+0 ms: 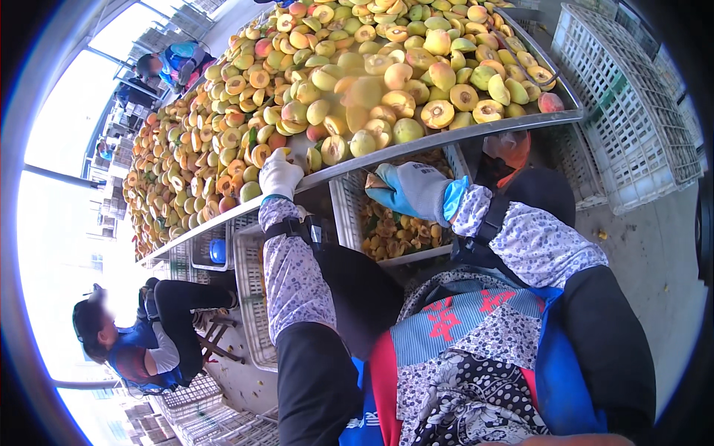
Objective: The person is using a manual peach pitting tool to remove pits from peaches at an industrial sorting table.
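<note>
My left hand (280, 175), in a white glove, rests with curled fingers over the metal rim of a long sorting table (446, 136). The table is heaped with halved and whole yellow-orange peaches (372, 82). One peach half (284, 153) lies just beyond the fingertips. My right hand (409, 189), in a blue glove, hangs below the table's rim, over a white crate (346, 215) that holds peach scraps and stones. Its fingers point left and are drawn together. Whether they hold anything is hidden. Both forearms wear flowered sleeves.
White plastic crates (632, 104) are stacked at the right on a concrete floor. More crates (253, 297) stand under the table. A seated person (149, 342) in dark clothes works at the lower left, and other people (167, 63) sit at the table's far side.
</note>
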The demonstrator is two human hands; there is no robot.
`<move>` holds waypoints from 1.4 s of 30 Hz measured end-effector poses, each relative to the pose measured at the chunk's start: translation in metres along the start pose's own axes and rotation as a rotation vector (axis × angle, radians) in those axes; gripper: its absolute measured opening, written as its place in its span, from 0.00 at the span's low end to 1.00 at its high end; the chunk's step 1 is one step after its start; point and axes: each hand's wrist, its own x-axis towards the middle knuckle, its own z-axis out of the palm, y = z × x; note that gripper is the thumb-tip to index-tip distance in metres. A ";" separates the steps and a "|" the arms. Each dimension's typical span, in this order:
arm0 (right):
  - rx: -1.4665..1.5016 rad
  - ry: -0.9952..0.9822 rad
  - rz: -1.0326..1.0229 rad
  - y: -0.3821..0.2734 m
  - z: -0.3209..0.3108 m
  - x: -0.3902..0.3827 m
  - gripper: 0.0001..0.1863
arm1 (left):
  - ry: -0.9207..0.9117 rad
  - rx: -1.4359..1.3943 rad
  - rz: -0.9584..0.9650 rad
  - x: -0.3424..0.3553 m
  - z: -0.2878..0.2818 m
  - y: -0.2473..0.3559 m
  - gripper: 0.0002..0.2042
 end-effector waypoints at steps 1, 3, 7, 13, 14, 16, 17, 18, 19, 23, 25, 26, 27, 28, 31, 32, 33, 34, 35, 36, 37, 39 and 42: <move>0.014 0.021 -0.010 0.000 0.001 0.000 0.17 | 0.049 -0.074 -0.007 0.000 0.002 -0.003 0.23; 0.022 0.054 -0.062 -0.005 0.000 -0.001 0.16 | 0.149 -0.223 -0.025 -0.007 0.007 -0.011 0.21; 0.314 0.142 -0.162 -0.014 -0.008 0.003 0.13 | 0.314 -1.322 -0.001 -0.038 -0.021 0.032 0.15; 0.409 0.118 -0.202 -0.030 -0.001 0.007 0.11 | 0.262 -1.744 -0.065 -0.108 -0.032 0.102 0.13; 0.392 0.129 -0.212 -0.030 0.002 0.006 0.12 | 0.285 -1.744 -0.085 -0.115 -0.034 0.103 0.12; 0.298 0.132 -0.168 -0.028 -0.004 0.004 0.13 | 0.378 -1.590 -0.069 -0.118 -0.037 0.088 0.12; 0.272 0.153 -0.156 -0.024 -0.005 0.003 0.13 | 0.426 -1.507 -0.063 -0.120 -0.042 0.073 0.12; 0.240 0.182 -0.138 -0.015 -0.007 0.003 0.13 | 0.444 -1.310 -0.048 -0.121 -0.046 0.056 0.12; 0.214 0.206 -0.126 -0.010 -0.007 0.002 0.13 | 0.464 -1.106 -0.039 -0.126 -0.054 0.031 0.11; 0.221 0.189 -0.084 -0.007 -0.009 0.001 0.13 | 0.565 -0.408 -0.219 -0.130 -0.064 -0.042 0.16; 0.185 0.178 -0.112 -0.017 -0.012 -0.001 0.14 | 0.489 -0.419 -0.106 -0.120 -0.075 -0.006 0.16; 0.168 0.170 -0.129 -0.020 -0.011 -0.001 0.14 | 0.458 -0.443 -0.047 -0.106 -0.066 0.007 0.18; 0.154 0.181 -0.132 -0.019 -0.012 -0.002 0.14 | 0.312 -0.457 0.028 -0.088 -0.053 0.017 0.23; 0.146 0.188 -0.140 -0.021 -0.011 -0.002 0.14 | 0.205 -0.344 0.005 -0.080 -0.049 0.035 0.29; 0.192 0.181 -0.134 -0.014 -0.004 0.002 0.14 | 0.005 -0.143 0.093 -0.038 -0.009 0.041 0.25; 0.221 0.174 -0.127 -0.012 -0.002 0.004 0.14 | 0.033 -0.142 0.096 -0.033 -0.004 0.038 0.24; 0.207 0.203 -0.133 -0.007 -0.002 0.005 0.13 | 0.059 -0.145 0.110 -0.027 -0.001 0.041 0.23; 0.194 0.231 -0.141 -0.004 -0.002 0.006 0.13 | 0.108 -0.184 0.103 -0.024 0.002 0.041 0.21; 0.181 0.256 -0.150 -0.002 -0.002 0.006 0.12 | 0.158 -0.224 0.094 -0.020 0.003 0.039 0.20; 0.192 0.252 -0.143 -0.005 -0.004 0.007 0.12 | 0.210 -0.258 0.078 -0.018 0.003 0.035 0.19; 0.203 0.247 -0.137 -0.010 -0.007 0.007 0.12 | 0.152 -0.528 0.026 -0.017 0.002 0.028 0.18; 0.223 0.223 -0.108 -0.013 -0.006 0.011 0.13 | 0.033 -1.064 -0.078 -0.020 -0.003 0.015 0.18; 0.314 0.220 -0.047 -0.001 0.000 0.018 0.15 | -0.154 -1.730 0.014 -0.051 -0.025 0.047 0.22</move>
